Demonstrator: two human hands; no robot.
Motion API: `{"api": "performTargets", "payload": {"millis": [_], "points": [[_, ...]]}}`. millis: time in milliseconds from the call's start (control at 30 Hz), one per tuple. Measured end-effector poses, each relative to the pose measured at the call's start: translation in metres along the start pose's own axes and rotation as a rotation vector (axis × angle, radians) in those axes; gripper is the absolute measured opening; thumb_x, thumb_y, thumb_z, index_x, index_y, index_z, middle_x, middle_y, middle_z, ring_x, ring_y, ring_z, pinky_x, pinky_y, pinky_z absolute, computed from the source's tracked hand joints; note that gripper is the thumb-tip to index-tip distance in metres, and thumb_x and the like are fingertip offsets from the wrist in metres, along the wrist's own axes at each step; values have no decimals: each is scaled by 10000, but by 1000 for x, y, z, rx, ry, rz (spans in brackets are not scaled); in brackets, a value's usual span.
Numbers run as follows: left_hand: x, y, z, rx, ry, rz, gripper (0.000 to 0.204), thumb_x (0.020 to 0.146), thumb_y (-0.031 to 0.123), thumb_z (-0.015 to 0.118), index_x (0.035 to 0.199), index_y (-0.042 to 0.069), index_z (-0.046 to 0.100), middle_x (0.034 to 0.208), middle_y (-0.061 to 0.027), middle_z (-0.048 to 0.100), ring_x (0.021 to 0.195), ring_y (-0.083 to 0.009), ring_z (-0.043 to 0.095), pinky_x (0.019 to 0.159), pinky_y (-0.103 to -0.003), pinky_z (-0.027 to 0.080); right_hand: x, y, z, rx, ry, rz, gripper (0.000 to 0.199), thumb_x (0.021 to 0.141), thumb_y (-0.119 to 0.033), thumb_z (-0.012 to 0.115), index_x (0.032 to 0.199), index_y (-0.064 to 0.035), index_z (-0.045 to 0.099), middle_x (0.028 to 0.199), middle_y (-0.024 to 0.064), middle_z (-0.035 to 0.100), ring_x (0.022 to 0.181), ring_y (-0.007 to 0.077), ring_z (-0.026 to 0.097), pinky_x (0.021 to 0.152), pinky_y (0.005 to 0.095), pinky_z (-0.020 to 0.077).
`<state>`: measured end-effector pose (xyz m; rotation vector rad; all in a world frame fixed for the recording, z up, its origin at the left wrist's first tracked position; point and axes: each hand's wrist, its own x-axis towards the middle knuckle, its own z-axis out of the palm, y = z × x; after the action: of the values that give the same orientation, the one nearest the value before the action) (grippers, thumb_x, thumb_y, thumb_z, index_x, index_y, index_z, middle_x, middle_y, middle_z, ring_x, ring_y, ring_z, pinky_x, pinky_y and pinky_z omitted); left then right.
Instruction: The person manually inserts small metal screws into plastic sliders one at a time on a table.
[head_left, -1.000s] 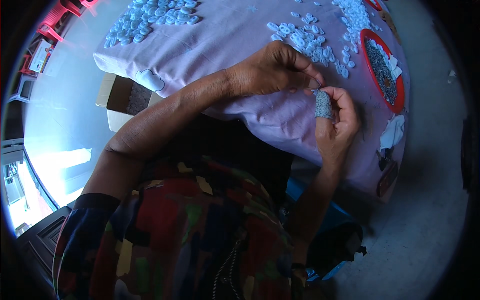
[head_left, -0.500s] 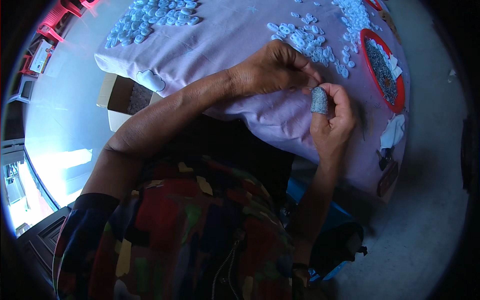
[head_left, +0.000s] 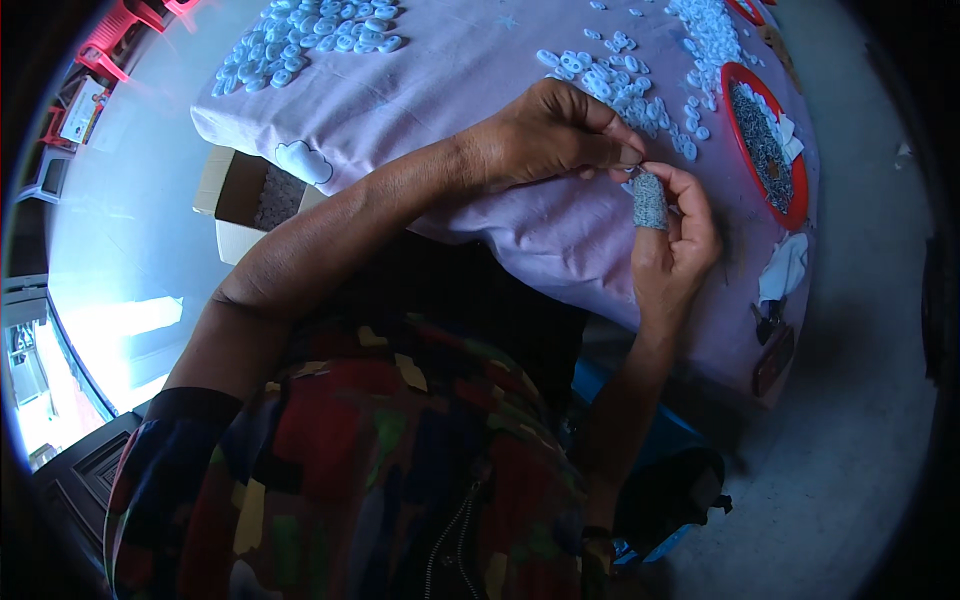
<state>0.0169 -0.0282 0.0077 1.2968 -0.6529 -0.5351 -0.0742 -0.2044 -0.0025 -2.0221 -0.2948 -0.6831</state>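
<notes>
Over the near right part of the pink-covered table, my left hand (head_left: pixel 560 135) and my right hand (head_left: pixel 680 235) meet at the fingertips. Both are closed in a pinch, thumb against finger. A grey knitted-looking cover (head_left: pixel 650 203) wraps my right thumb. A speck of white shows between the fingertips, but what they hold is too small and too hidden to name. Just beyond my hands lies a loose pile of small oval white plastic pieces (head_left: pixel 625 88), some with dark holes. A red oval tray (head_left: pixel 729 100) of tiny grey metal-looking parts stands to the right.
More white pieces (head_left: pixel 300 40) lie far left; smaller ones (head_left: pixel 705 35) are heaped far right. A cardboard box (head_left: pixel 226 190) sits below the table's left edge. A white cloth (head_left: pixel 783 268), keys (head_left: pixel 765 325) and a dark red case (head_left: pixel 774 362) lie along the right edge.
My right hand has shifted slightly right, its covered thumb a little higher and more to the right. My left hand stays nearly in place, fingertips still meeting the right ones.
</notes>
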Motion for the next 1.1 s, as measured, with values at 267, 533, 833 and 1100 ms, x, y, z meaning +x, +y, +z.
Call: {"api": "performTargets", "payload": {"millis": [267, 533, 833, 1100], "points": [[6, -11, 1, 63, -25, 88, 162, 902, 64, 669, 1045, 7, 719, 850, -83, 729, 722, -75, 654, 666, -217, 544, 2, -2, -1, -249, 12, -103, 121, 857, -47, 626, 968, -14, 662, 799, 58, 630, 635, 113, 564, 510, 236, 411], [6, -13, -2, 96, -66, 122, 181, 908, 81, 668, 1072, 19, 713, 898, -77, 725, 802, -92, 675, 668, -211, 526, 2, -4, -2, -264, -5, -125, 143, 857, -54, 625, 988, -6, 659, 804, 78, 637, 642, 156, 587, 552, 249, 447], [-2, 4, -12, -106, 385, 184, 191, 945, 183, 625, 1065, 59, 708, 886, -17, 697, 713, -21, 551, 644, -169, 426, 35, -26, -8, -198, -122, 66, 266, 930, -83, 537, 1154, 13, 644, 1001, 174, 689, 902, 277, 679, 766, 379, 529], [-4, 2, -30, -105, 463, 211, 196, 954, 195, 613, 1061, 63, 710, 883, -17, 691, 706, -25, 529, 644, -182, 418, 72, 1, 14, -705, -457, -157, 267, 852, -89, 580, 1095, -4, 655, 974, 210, 650, 918, 384, 618, 869, 455, 476]]}}
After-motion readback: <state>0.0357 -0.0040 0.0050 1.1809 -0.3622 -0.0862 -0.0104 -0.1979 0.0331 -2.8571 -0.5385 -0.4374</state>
